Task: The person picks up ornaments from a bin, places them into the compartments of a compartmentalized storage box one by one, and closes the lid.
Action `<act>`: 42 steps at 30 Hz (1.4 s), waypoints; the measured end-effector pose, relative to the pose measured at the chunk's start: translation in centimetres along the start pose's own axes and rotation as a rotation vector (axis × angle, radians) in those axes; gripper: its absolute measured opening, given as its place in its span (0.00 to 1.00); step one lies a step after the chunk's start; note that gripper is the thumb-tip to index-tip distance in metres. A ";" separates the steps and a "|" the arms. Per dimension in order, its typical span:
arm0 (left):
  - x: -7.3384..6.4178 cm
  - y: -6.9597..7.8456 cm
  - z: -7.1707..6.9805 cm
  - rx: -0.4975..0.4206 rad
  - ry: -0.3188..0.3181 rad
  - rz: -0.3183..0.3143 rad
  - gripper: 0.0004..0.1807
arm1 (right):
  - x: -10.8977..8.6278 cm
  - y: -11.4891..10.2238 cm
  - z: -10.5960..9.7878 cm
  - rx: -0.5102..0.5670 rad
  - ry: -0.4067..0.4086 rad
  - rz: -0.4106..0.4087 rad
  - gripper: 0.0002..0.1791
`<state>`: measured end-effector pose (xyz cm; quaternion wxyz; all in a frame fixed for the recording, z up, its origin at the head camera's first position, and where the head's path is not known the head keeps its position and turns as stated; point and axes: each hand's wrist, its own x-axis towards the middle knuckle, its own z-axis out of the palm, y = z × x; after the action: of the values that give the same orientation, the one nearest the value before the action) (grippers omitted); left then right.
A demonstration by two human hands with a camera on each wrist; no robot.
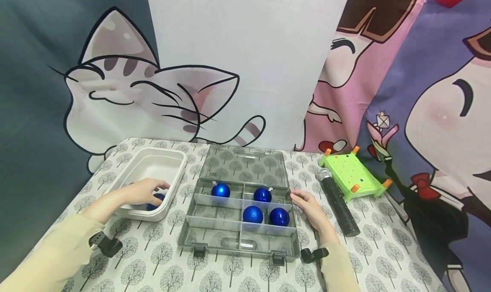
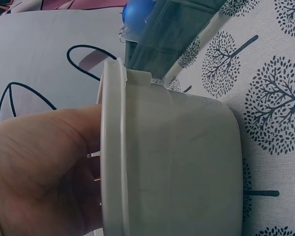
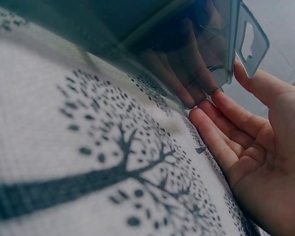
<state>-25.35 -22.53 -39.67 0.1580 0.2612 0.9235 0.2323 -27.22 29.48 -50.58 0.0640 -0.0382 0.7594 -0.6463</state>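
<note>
Inside the white basin [image 1: 177,172], my left hand [image 1: 140,192] has its fingers round a blue ball [image 1: 154,202], which they partly cover. The basin wall [image 2: 177,157] hides those fingertips in the left wrist view. My right hand [image 1: 308,204] touches the right side of an opened, clear grey compartment box [image 1: 215,234]. Its thumb is at the rim and its fairly straight fingers [image 3: 226,118] rest against the outer wall. Blue ornament balls sit in the box: one [image 1: 220,190] back left, another [image 1: 262,194] back right, and two, one textured [image 1: 252,215] and one glossy [image 1: 279,217], in the middle right.
The box's lid [image 1: 245,166] lies folded back behind it. To the right are a black microphone [image 1: 339,206] and a green pegged toy stand [image 1: 350,172] with orange legs. A tree-patterned cloth [image 1: 161,251] covers the table; a printed curtain [image 1: 249,49] hangs behind.
</note>
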 end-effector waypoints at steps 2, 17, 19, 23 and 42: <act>0.0 -0.1 0.0 0.006 -0.014 0.003 0.31 | 0.0 0.1 0.0 0.001 0.001 -0.004 0.23; 0.0 -0.7 0.4 0.046 -0.042 -0.005 0.31 | -0.1 -0.1 0.2 0.004 0.006 0.015 0.24; 0.0 -0.8 0.4 0.053 -0.043 -0.005 0.30 | -0.2 -0.2 0.2 0.006 0.010 0.023 0.24; -0.1 -0.8 0.5 0.064 -0.050 -0.007 0.29 | -0.2 -0.2 0.2 0.005 0.007 0.024 0.24; -0.3 -0.3 -0.5 0.046 -0.017 0.019 0.30 | 0.1 0.0 0.0 0.017 -0.010 0.012 0.24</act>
<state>-25.42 -23.10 -39.36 0.1577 0.2756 0.9247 0.2102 -27.30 29.45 -50.61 0.0720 -0.0361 0.7538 -0.6521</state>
